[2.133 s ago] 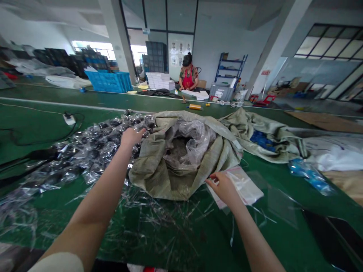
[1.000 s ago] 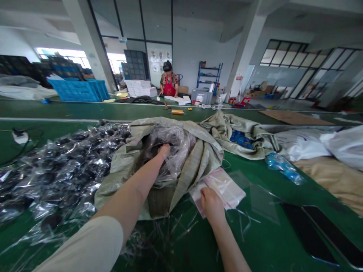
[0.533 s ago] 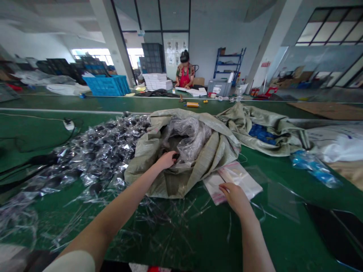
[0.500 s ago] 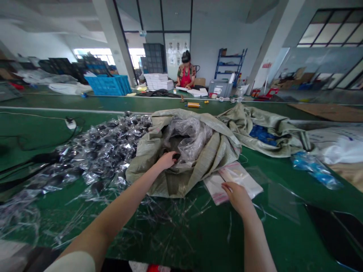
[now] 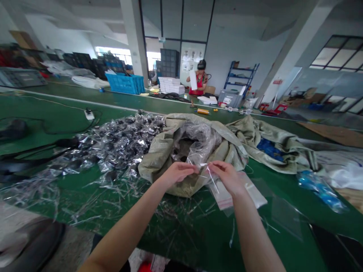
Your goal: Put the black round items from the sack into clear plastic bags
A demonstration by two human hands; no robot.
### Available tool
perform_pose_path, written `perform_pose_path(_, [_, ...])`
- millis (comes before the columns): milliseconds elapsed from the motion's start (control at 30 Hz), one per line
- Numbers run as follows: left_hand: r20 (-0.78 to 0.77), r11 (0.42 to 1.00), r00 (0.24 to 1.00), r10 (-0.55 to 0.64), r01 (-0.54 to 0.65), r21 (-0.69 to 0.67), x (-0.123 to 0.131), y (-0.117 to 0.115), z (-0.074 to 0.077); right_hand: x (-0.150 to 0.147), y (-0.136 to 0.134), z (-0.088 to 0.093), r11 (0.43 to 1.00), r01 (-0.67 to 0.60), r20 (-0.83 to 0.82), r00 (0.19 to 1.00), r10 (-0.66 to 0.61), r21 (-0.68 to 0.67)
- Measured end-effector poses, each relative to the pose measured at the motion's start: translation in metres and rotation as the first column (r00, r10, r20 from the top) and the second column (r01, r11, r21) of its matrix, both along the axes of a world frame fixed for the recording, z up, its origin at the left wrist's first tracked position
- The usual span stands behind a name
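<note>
In front of the sack mouth, my right hand (image 5: 225, 175) pinches a small clear plastic bag (image 5: 204, 173) by its edge. Level with it, my left hand (image 5: 179, 173) points its closed fingers at the bag's other side; what those fingers hold, if anything, is hidden. Behind both hands sits a big olive woven sack (image 5: 157, 155), rolled open, with a clear plastic liner (image 5: 198, 143) and a dark inside. A stack of flat clear bags (image 5: 256, 192) with pinkish edges lies under my right forearm. Left of the sack spreads a heap of dark round pieces wrapped in clear film (image 5: 113, 141).
A second woven sack (image 5: 295, 151) with blue contents and a blue plastic-wrapped bundle (image 5: 321, 190) lie to the right. Clear strips (image 5: 85, 207) litter the green table (image 5: 210, 234). Across the table a person (image 5: 197, 79) in a red apron holds a white sheet. A blue crate (image 5: 124, 83) stands back left.
My left hand has come away from the sack mouth toward the right. My right hand has lifted a clear bag off the stack, bringing it between the hands. The view has shifted left.
</note>
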State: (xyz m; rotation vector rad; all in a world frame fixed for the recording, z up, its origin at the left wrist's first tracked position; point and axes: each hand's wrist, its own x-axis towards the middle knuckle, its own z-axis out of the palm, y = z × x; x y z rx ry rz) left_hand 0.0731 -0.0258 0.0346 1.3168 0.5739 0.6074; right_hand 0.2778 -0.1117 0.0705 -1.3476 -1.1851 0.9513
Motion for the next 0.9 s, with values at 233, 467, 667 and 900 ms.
perform_pose_path(233, [-0.109, 0.903, 0.897, 0.428, -0.428, 0.03, -0.032, 0.009, 0.004, -0.024, 0.037, 0.002, 0.973, -0.204, 0.053, 0.979, 0.199, 0.109])
perform_pose_path(467, [-0.069, 0.869, 0.87, 0.488, -0.491, -0.055, -0.05, 0.016, 0.007, -0.029, 0.034, 0.013, 0.852, -0.431, 0.675, 0.726, 0.131, 0.299])
perform_pose_path(667, [-0.161, 0.896, 0.886, 0.434, -0.444, -0.028, -0.046, 0.018, 0.006, -0.034, 0.042, 0.005, 0.784, -0.428, 0.786, 0.606, -0.12, 0.45])
perform_pose_path(900, [-0.135, 0.69, 0.728, 0.673, -0.552, 0.468, -0.032, -0.011, 0.011, -0.051, 0.041, -0.007, 0.923, 0.04, 0.807, 0.471, -0.356, 0.383])
